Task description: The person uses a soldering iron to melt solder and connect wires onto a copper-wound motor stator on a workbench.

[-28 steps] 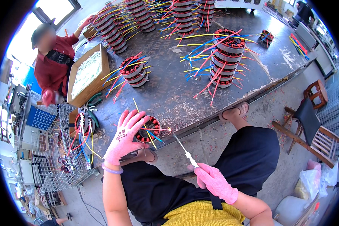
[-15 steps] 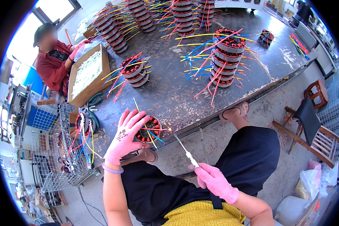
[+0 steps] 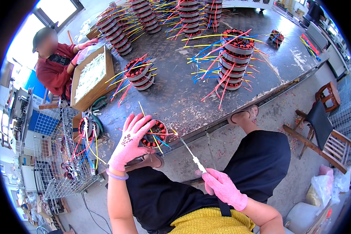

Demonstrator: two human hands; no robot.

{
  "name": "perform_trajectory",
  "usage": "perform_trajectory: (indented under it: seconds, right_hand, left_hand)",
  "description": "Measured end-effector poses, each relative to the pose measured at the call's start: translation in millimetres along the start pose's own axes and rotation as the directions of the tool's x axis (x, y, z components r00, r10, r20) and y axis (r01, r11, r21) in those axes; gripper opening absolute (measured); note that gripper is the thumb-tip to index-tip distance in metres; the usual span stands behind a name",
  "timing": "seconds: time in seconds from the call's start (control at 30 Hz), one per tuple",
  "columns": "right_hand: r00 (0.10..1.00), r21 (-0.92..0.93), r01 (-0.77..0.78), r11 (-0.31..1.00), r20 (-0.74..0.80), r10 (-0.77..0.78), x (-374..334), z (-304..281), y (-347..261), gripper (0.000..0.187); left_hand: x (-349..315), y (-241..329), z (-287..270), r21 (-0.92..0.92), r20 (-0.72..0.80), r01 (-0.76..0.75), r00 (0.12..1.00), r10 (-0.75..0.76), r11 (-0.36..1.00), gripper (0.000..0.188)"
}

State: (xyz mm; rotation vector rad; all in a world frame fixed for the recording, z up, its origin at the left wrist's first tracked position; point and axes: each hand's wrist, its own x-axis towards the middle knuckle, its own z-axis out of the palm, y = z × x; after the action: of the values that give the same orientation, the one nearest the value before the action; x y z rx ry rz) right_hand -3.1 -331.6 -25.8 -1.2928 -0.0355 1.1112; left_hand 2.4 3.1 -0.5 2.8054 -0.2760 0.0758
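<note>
Right grip point(image 3: 224, 189), pink-knit-gloved, fingers closed round one pen-shaped tool point(image 3: 197, 163): smooth white handle, thin metal shaft. Tool's long axis slants away and leftward from right grip; tip near wire ends point(image 3: 174, 132). Left grip point(image 3: 129, 143), likewise gloved, fingers spread at left side of one ring-shaped, red-wound stator point(image 3: 161, 128); cannot tell whether pinching. Stator at edge of dark, scuffed bench point(image 3: 175, 97), beyond and left of right grip. Beyond both grips: two grey-banded cylindrical stacks point(image 3: 234, 64); farther, at least four taller stacks point(image 3: 189, 17).
</note>
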Motion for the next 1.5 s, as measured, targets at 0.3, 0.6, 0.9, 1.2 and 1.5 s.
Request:
perform_trajectory:
  seconds: [0.3,0.6,0.9,1.2,1.5]
  right_hand:
    - [1.000,-0.026,0.021,0.999,0.000,-0.021,1,-1,3,0.040]
    - [1.000,0.058,0.023,0.998,-0.008,-0.023,-1,1,1,0.038]
    - [0.999,-0.031,0.020,0.999,-0.039,-0.021,-3,-6,6,0.039]
    - [1.000,0.039,0.022,0.999,-0.007,-0.021,-1,-3,9,0.039]
    - [1.000,0.039,0.021,0.999,0.001,-0.021,1,1,5,0.039]
  left_hand:
    - [0,0,0,-0.002,0.001,0.001,1.000,-0.001,1.000,0.097]
    - [2,1,0,-0.023,-0.011,0.011,1.000,-0.012,1.000,0.097]
    - [5,1,-1,-0.086,-0.045,0.016,0.999,-0.020,0.996,0.088]
    - [3,-3,-1,-0.139,-0.015,-0.020,1.000,0.018,0.990,0.090]
    - [2,-5,1,-0.140,-0.007,-0.033,0.999,0.033,0.990,0.093]
